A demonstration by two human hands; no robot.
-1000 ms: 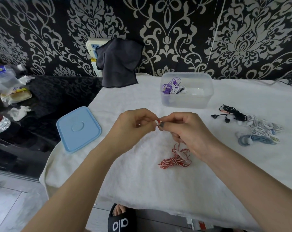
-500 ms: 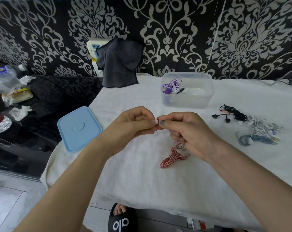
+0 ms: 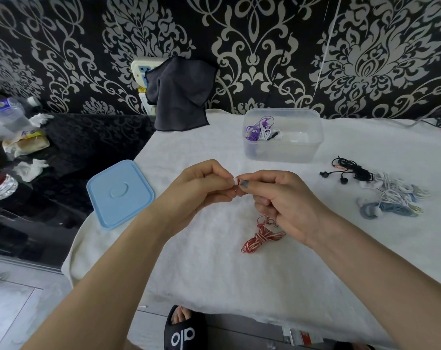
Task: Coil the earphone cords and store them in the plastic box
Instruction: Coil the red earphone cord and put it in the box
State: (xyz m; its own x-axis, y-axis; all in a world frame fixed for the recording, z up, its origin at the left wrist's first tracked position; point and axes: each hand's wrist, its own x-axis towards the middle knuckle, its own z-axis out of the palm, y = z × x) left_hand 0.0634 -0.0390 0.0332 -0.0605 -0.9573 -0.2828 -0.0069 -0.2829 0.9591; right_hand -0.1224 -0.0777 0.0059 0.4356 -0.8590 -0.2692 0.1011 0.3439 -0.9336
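On black slipper [image 3: 184, 329], white "alo".

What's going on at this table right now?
A person is tidying earphones. Both hands, left hand and right hand, pinch one end of the red-and-white cord, whose bundle hangs down to the white cloth. The plastic box holds purple earphones; more earphones wait at right.
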